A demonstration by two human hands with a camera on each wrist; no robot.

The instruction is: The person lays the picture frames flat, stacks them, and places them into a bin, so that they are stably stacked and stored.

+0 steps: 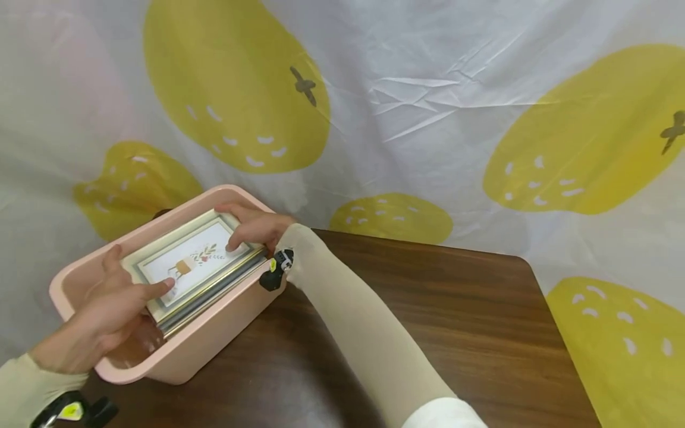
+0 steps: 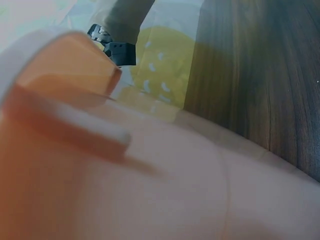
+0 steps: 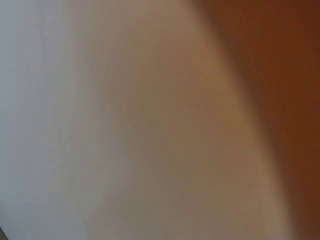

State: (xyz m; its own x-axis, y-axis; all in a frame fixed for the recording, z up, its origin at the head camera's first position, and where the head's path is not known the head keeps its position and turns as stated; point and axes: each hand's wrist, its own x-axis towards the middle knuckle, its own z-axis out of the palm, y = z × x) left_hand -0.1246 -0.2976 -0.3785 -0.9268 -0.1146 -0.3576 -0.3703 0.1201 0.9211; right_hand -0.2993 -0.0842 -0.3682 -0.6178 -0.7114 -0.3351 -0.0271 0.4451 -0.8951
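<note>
In the head view, a picture frame [image 1: 188,257] with a pale border lies face up within the mouth of a pink plastic tub [image 1: 214,339]. Its picture shows a small brown chair and leafy sprigs. My left hand [image 1: 112,302] grips the near left end, thumb on the face. At the far right end my right hand [image 1: 255,228] holds it, thumb also on top. Gold and silver edging runs along its near side; whether that belongs to another frame beneath, I cannot tell. The left wrist view is mostly blurred skin, and the right wrist view is too blurred to read.
The tub stands on a dark wooden table [image 1: 449,309], whose surface extends to the right. Behind hangs a pale cloth [image 1: 407,154] printed with yellow fruit. Wrist cameras are strapped to both sleeved forearms; the right one [image 1: 277,268] sits beside the tub's rim.
</note>
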